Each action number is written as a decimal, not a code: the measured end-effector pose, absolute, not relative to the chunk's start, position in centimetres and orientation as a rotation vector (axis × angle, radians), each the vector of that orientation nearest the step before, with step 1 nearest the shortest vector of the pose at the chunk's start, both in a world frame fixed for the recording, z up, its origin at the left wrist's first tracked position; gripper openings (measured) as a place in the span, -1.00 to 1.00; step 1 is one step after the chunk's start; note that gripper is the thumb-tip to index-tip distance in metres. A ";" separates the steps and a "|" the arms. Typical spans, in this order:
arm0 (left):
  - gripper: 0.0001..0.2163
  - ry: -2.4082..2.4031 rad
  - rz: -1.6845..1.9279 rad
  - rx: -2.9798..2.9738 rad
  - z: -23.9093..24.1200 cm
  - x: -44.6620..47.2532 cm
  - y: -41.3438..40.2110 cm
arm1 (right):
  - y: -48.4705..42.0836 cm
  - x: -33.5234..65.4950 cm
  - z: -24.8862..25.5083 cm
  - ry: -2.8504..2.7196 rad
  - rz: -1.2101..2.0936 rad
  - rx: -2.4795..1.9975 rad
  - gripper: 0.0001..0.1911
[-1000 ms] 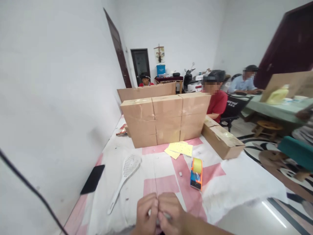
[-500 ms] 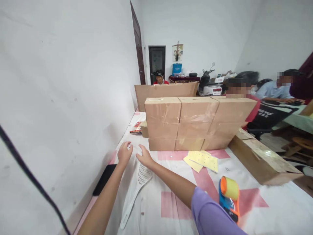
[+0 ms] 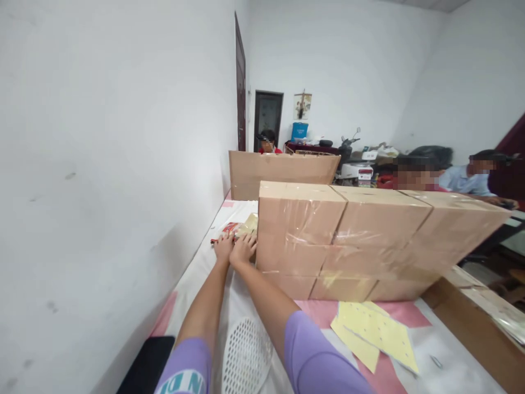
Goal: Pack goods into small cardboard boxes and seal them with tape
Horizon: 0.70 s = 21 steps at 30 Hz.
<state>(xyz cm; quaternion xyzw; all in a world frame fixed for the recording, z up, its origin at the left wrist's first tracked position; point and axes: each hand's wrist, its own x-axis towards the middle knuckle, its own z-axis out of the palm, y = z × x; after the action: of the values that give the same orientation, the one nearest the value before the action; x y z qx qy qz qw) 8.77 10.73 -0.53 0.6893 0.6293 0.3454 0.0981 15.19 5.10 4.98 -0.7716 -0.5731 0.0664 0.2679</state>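
Note:
Both my arms reach forward over the table. My left hand [image 3: 223, 249] lies with its fingers stretched out against a red snack packet [image 3: 224, 229]. My right hand [image 3: 244, 248] is beside it, fingers spread on a small taped cardboard box [image 3: 249, 224] at the left end of a stack of brown cardboard boxes [image 3: 344, 230]. Neither hand is closed round anything that I can see.
A white perforated paddle [image 3: 246, 355] lies under my arms, with a black phone [image 3: 143, 366] by the left wall. Yellow sheets [image 3: 375, 328] and a long cardboard box [image 3: 479, 317] are to the right. A cardboard panel [image 3: 283, 167] stands behind the stack. Other people sit further back.
My hands moved from close to me, pressed together, forward past the paddle to the packet and small box. My head came forward, and the tape dispenser is out of view.

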 end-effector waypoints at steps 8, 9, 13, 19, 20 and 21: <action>-0.65 2.011 1.100 1.697 -0.2 6.9 6.8 | 2.2 15.7 5.2 -1.773 0.209 -1.922 -0.58; -0.63 2.042 1.129 1.665 0.0 5.9 5.2 | 1.2 15.5 5.4 -1.822 0.225 -1.871 -0.60; -0.57 2.174 1.284 1.522 1.2 1.6 -2.9 | -4.5 13.3 6.8 -2.046 0.253 -1.598 -0.73; -0.67 2.309 1.495 1.330 2.7 -1.4 -20.7 | -16.9 12.8 8.3 -2.390 -0.044 -1.003 -0.68; -0.74 2.295 1.531 1.290 2.8 -1.3 -23.6 | -19.2 13.9 8.3 -2.424 -0.104 -0.915 -0.70; -0.80 2.131 1.532 1.341 2.9 -1.0 -26.1 | -21.5 15.5 8.1 -2.446 -0.143 -0.847 -0.74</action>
<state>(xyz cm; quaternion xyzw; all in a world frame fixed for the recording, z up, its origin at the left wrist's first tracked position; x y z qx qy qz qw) -0.96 -26.12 2.87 0.4528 0.7197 0.5173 0.0972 15.46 -21.54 8.11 -0.3145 -0.9082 -0.0530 0.2709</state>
